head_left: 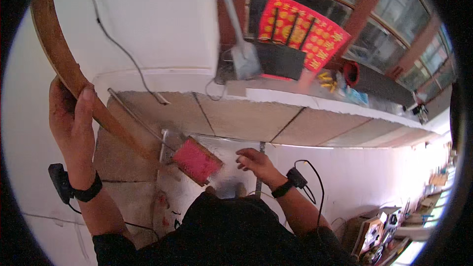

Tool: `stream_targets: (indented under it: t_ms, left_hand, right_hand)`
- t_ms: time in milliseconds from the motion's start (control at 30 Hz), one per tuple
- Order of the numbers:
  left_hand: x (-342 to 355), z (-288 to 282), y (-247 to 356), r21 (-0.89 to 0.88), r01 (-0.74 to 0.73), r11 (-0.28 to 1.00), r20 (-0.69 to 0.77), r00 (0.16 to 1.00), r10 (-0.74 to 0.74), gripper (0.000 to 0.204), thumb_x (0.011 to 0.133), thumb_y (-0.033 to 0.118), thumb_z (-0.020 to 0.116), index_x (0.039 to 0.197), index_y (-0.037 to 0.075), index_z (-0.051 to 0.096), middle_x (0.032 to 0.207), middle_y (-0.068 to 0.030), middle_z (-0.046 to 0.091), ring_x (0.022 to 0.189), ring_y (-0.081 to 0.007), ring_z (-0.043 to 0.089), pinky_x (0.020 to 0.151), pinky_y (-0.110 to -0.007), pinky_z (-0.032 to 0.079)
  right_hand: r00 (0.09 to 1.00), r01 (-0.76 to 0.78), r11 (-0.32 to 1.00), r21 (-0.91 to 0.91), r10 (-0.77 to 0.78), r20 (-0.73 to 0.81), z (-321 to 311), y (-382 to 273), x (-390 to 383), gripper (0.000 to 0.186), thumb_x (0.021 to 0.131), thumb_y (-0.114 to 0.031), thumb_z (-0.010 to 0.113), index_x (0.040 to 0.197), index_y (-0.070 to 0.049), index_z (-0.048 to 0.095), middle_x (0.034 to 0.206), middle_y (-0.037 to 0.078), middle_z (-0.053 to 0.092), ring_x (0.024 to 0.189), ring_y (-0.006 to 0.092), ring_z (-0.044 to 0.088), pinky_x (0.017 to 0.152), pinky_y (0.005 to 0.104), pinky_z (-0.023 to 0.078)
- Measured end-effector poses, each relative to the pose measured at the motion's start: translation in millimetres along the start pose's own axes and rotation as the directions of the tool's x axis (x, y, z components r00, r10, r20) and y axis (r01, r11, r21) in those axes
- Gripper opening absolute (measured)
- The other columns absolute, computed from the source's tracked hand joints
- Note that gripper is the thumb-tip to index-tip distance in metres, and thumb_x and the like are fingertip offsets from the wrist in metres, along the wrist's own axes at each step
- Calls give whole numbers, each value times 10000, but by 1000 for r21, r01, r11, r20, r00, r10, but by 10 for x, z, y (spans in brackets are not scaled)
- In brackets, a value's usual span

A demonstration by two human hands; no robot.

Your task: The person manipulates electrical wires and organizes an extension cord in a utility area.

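Note:
My left hand (pixel 71 113) is closed round a long, narrow brown wooden strip (pixel 54 29), which runs from the upper left down past my fingers; its lower end is blurred. My right hand (pixel 251 162) is open, fingers loosely bent and apart, with nothing in it. Just left of that hand lies a pink rectangular object (pixel 196 159) with brown edges, by the end of a long thin rod (pixel 138 118). Beneath them is a shiny pale surface (pixel 175 192), partly hidden by my dark-clothed body.
A tiled ledge (pixel 236 118) crosses the view beneath a wooden-framed window (pixel 379 15). On the sill are red printed paper (pixel 325 44), a grey shovel (pixel 244 61) and small items. A grey cable (pixel 118 44) hangs on the left wall. A cluttered workbench (pixel 374 236) stands at the lower right.

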State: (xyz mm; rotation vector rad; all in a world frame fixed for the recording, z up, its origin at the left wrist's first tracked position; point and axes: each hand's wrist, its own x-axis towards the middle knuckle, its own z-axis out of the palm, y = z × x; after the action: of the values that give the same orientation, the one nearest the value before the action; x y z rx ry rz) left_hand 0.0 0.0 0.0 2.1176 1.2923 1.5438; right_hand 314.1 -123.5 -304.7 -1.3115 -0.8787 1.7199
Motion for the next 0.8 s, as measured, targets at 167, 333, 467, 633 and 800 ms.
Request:
stream_targets:
  t_ms: [167, 333, 467, 633, 800]
  left_hand:
    - [-293, 753, 431, -346, 78, 935, 169, 985, -20, 509, 869, 278, 668, 1248, -5, 480, 987, -41, 585, 899, -115, 551, 815, -260, 461]
    - [-708, 1436, 409, -419, 179, 890, 471, 881, 44, 522, 853, 264, 690, 1260, 15, 478, 1031, -65, 618, 955, -164, 602, 863, -309, 486]
    - [-981, 1862, 424, -429, 242, 871, 674, 727, 130, 521, 861, 240, 690, 1277, 22, 466, 1068, -90, 644, 987, -188, 628, 885, -329, 493]
    - [-1176, 2294, 411, -445, 232, 865, 781, 573, 247, 547, 868, 204, 685, 1319, 24, 434, 1138, -139, 641, 1035, -264, 644, 901, -353, 500]
    - [-1267, 2474, 203, -478, 273, 835, 782, 564, 263, 600, 872, 163, 674, 1372, 19, 376, 1210, -169, 607, 1088, -271, 625, 914, -376, 498]
  right_hand:
    - [923, 385, 895, -227, -379, 72, 84, -483, -484, 580, 862, -223, 720, 1346, -36, 461, 1266, 134, 538, 1109, 231, 568, 928, 371, 481]
    - [786, 569, 714, -407, -619, 12, 249, -900, -756, 619, 833, -171, 738, 1361, -35, 445, 1355, 148, 478, 1201, 248, 518, 958, 386, 468]
    - [704, 543, 640, -543, -700, -121, 128, -797, -790, 652, 816, -227, 746, 1357, -51, 428, 1293, 177, 532, 1145, 302, 578, 930, 386, 503]
    - [765, 291, 702, -650, -578, -282, -286, -630, -845, 540, 827, -274, 728, 1252, -39, 493, 1089, 198, 639, 991, 365, 637, 827, 430, 526]
    - [546, -115, 660, -742, -582, -603, -988, -368, -827, 475, 805, -222, 733, 1155, 13, 514, 940, 186, 672, 891, 334, 672, 745, 393, 550]
